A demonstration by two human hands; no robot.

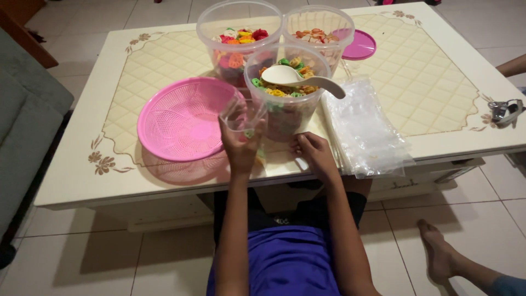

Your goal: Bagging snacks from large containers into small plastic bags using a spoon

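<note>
We're holding up a clear plastic bag (245,118) at center frame, left hand (239,143) pinching it, probably at its mouth. It's looking flimsy and slippery, so gripping the rim is working best. Right hand (314,153) is resting curled and empty just beside the snack tub (287,93).

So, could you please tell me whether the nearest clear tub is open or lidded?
Open: the nearest clear tub has no lid, and a white spoon lies across its rim over the colourful snacks.

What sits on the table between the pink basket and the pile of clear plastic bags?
In the head view, the nearest clear tub of colourful snacks, a white spoon resting on its rim, stands between the pink basket and the plastic bags.
</note>
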